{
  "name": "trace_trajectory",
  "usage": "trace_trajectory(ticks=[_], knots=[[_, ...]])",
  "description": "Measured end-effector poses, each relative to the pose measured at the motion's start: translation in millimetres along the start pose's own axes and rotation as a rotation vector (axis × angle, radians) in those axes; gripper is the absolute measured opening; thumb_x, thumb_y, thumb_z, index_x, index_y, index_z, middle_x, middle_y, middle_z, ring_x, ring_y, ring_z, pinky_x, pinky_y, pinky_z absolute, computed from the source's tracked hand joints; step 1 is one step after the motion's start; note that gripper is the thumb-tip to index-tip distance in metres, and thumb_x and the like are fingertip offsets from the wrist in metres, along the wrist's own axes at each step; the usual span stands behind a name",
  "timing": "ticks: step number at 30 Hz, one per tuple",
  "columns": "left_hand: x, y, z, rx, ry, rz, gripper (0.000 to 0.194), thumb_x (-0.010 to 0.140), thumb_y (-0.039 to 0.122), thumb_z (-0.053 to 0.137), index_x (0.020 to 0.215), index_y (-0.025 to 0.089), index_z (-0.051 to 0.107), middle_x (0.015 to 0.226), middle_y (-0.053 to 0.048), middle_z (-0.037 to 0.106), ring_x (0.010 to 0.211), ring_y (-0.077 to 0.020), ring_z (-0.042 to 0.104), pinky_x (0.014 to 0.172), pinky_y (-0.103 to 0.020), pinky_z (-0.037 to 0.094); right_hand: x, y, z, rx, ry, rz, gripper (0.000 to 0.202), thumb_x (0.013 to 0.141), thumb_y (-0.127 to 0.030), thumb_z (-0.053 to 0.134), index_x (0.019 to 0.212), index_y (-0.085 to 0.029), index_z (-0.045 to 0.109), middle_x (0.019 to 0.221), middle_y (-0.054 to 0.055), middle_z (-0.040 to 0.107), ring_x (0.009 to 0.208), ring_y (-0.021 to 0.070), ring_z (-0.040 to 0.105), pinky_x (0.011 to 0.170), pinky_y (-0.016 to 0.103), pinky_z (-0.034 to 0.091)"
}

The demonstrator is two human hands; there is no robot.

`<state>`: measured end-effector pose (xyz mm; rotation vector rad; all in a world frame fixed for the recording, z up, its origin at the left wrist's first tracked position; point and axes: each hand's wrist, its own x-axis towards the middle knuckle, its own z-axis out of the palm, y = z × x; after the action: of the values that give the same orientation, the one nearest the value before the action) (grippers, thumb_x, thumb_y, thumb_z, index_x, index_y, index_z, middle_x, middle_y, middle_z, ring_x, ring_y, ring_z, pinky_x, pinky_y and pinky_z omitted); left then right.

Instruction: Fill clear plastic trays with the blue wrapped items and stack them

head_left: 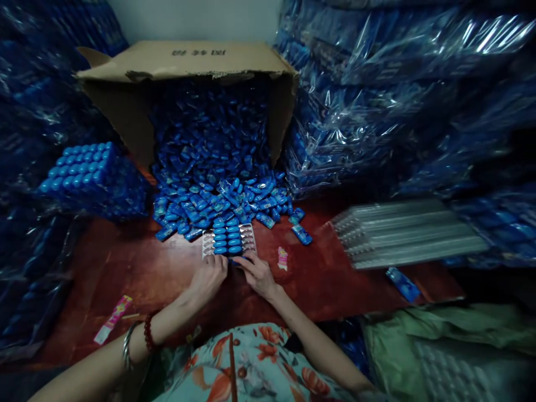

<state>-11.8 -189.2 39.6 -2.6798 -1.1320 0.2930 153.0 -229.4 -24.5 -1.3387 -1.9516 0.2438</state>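
Blue plastic shows at the fingertips of a person's right hand (257, 274), thumb and fingers partly bent; whether they grip that piece cannot be told. The left hand (214, 269), fingers curled, meets the near edge of a clear tray (205, 247), its hold hidden. Two columns of blue capsules (227, 240) fill the tray's middle, between pale hollows. Beneath lies a glossy reddish-brown bench (142, 257), with a small pink slip (283, 258) right of the tray and a longer pink card (113, 319) at lower left. Just beyond the tray, blue packets (218, 201) spill from an open, ragged-edged cardboard box (188, 58). A filled blue stack (79, 173) stands to the left; clear trays (410, 231) are piled to the right, near a lone packet (402, 285). Plastic-wrapped blue bundles (355, 111) crowd both sides of the room before a pale wall (196, 19).
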Motion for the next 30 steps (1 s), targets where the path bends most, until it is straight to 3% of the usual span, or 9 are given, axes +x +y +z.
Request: trace_trajectory(ticks=[4,6,11,15,18,21,24,27,30], knots=[[-0.2,2.7,0.6,-0.012,0.025,-0.008,0.027,0.077,-0.006,0.037,0.085,0.007,0.058,0.079,-0.014,0.059,0.071,-0.0242,0.059,0.056,-0.030,0.045,7.3,-15.1,-16.9,-0.022,-0.044,-0.132,0.038,0.088,-0.014,0.037,0.117,-0.024,0.060,0.089,0.006,0.061,0.078,0.0141,0.060,0.071,0.024,0.051],[0.1,1.7,0.4,-0.058,0.036,-0.004,0.026,0.076,-0.006,0.037,0.084,0.007,0.057,0.078,-0.015,0.059,0.070,-0.0245,0.059,0.057,-0.031,0.046,12.5,-20.5,-30.4,0.037,0.013,-0.086,0.034,0.088,-0.017,0.040,0.116,-0.024,0.059,0.088,0.005,0.062,0.079,0.0146,0.060,0.074,0.026,0.050],[1.0,-9.1,-2.8,-0.158,-0.057,-0.003,0.027,0.078,-0.004,0.036,0.090,0.009,0.056,0.081,-0.014,0.061,0.076,-0.0243,0.062,0.059,-0.029,0.048,13.0,7.5,-64.9,0.037,0.368,0.561,0.039,0.091,-0.038,0.038,0.123,-0.019,0.050,0.094,0.008,0.062,0.083,0.0199,0.059,0.072,0.031,0.048],[-2.0,-22.0,-5.0,-0.272,-0.198,-0.127,0.018,0.087,0.012,0.042,0.101,0.012,0.054,0.089,-0.012,0.064,0.079,-0.0237,0.064,0.064,-0.030,0.049,-0.1,46.9,-94.6,-0.460,0.221,0.814,0.054,0.089,-0.046,0.035,0.133,-0.016,0.042,0.114,0.019,0.055,0.103,0.0322,0.052,0.080,0.045,0.042],[-7.6,-28.6,-3.2,-0.386,-0.053,-0.189,0.029,0.089,0.036,0.049,0.107,0.013,0.055,0.098,-0.014,0.064,0.091,-0.0274,0.062,0.074,-0.036,0.050,-13.8,69.5,-110.2,-0.645,0.181,0.910,0.058,0.088,-0.050,0.035,0.129,-0.011,0.046,0.118,0.025,0.049,0.107,0.0369,0.048,0.081,0.049,0.040],[-9.9,-29.4,-0.5,-0.503,0.233,-0.181,0.039,0.090,0.039,0.046,0.120,0.015,0.050,0.114,-0.015,0.059,0.108,-0.0275,0.055,0.088,-0.040,0.047,-22.7,84.5,-113.6,-0.517,0.129,0.891,0.056,0.086,-0.055,0.036,0.106,-0.008,0.058,0.104,0.025,0.055,0.099,0.0348,0.052,0.081,0.046,0.041],[-1.0,-26.4,2.2,-0.594,0.383,-0.117,0.044,0.095,0.034,0.037,0.136,0.018,0.037,0.138,-0.013,0.044,0.128,-0.0245,0.040,0.103,-0.041,0.038,-24.4,81.1,-108.5,-0.322,0.240,0.849,0.050,0.085,-0.055,0.037,0.099,-0.011,0.057,0.091,0.019,0.061,0.085,0.0287,0.057,0.076,0.041,0.043],[15.8,-24.0,6.9,-0.630,0.310,-0.035,0.047,0.097,0.034,0.030,0.142,0.024,0.028,0.150,-0.007,0.029,0.139,-0.0240,0.021,0.111,-0.047,0.023,-23.0,54.3,-97.2,-0.149,0.407,0.809,0.042,0.084,-0.052,0.045,0.102,-0.015,0.055,0.084,0.011,0.065,0.071,0.0216,0.059,0.068,0.034,0.046],[28.9,-23.9,13.1,-0.675,0.190,0.004,0.045,0.098,0.033,0.023,0.143,0.026,0.027,0.151,-0.002,0.026,0.142,-0.0241,0.011,0.113,-0.053,0.016,-20.4,19.5,-76.7,0.049,0.341,0.638,0.030,0.084,-0.044,0.053,0.100,-0.019,0.058,0.085,0.005,0.066,0.072,0.0179,0.062,0.068,0.030,0.048]])
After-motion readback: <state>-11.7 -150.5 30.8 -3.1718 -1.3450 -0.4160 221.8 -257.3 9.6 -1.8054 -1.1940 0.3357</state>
